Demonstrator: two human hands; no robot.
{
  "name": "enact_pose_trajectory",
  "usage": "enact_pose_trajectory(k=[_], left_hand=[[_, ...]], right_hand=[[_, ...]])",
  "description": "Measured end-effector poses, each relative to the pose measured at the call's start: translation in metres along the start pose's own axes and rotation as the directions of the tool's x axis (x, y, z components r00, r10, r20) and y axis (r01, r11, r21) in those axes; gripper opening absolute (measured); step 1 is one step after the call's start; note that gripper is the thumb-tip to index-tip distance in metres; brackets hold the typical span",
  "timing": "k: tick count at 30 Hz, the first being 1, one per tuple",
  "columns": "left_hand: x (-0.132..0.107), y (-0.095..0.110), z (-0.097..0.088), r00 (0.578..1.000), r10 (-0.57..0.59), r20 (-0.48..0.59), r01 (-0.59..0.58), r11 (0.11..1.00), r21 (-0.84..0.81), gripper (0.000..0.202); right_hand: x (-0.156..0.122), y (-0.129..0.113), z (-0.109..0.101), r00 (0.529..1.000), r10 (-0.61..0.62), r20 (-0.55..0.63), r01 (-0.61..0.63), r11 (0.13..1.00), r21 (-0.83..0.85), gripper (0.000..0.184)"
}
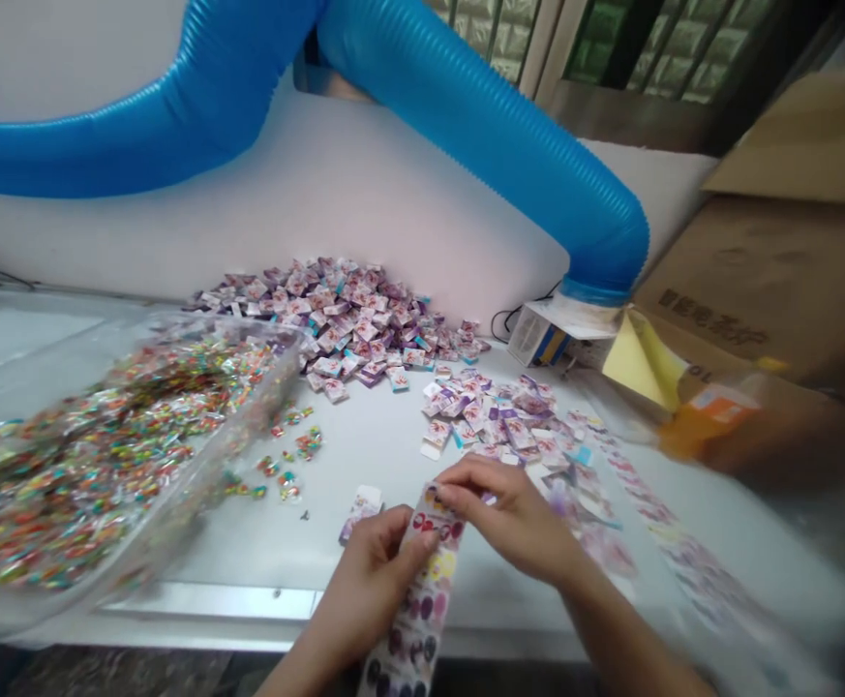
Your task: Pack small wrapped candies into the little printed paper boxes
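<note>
My left hand [375, 571] is closed on a long sticker strip [422, 605] printed with coloured round shapes, which hangs down past the table's front edge. My right hand [513, 513] pinches the top end of the same strip, fingers pressed together. A small purple packet [361, 510] lies on the white table [364, 455] just left of my hands. A small heap of purple and white packets [498, 411] sits just beyond my right hand. A larger pile of the same packets [342, 315] lies further back.
A clear plastic bag [103, 455] full of tiny colourful pieces lies at left, with a few spilled ones [287, 465] beside it. A blue corrugated hose [466, 116] arches overhead. Cardboard boxes [763, 281] and a yellow sheet [640, 363] stand at right. Sticker strips [654, 523] lie at right.
</note>
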State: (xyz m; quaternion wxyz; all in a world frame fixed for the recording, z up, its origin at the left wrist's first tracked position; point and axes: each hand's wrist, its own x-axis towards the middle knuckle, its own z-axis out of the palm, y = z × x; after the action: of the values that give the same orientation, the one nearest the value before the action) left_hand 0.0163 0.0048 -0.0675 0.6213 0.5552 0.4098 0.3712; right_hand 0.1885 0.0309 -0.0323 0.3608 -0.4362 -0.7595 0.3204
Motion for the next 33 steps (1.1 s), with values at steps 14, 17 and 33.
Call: enact_pose_trajectory(k=[14,17,33], left_hand=[[-0.013,-0.040,-0.029,0.981,-0.171,-0.090,0.147,0.963,-0.227,0.024],[-0.015,-0.042,-0.033,0.987,-0.156,-0.026,0.145,0.959,-0.243,0.021],[-0.021,-0.050,-0.037,0.984,-0.170,-0.053,0.153,0.959,-0.237,0.037]], right_hand=[[-0.021,0.022,0.065,0.983,0.179,0.026,-0.178,0.983,-0.032,0.010],[-0.017,0.025,0.064,0.979,0.180,0.093,-0.186,0.980,0.065,0.010],[-0.030,0.021,0.079,0.940,0.297,0.167,-0.319,0.940,0.122,0.011]])
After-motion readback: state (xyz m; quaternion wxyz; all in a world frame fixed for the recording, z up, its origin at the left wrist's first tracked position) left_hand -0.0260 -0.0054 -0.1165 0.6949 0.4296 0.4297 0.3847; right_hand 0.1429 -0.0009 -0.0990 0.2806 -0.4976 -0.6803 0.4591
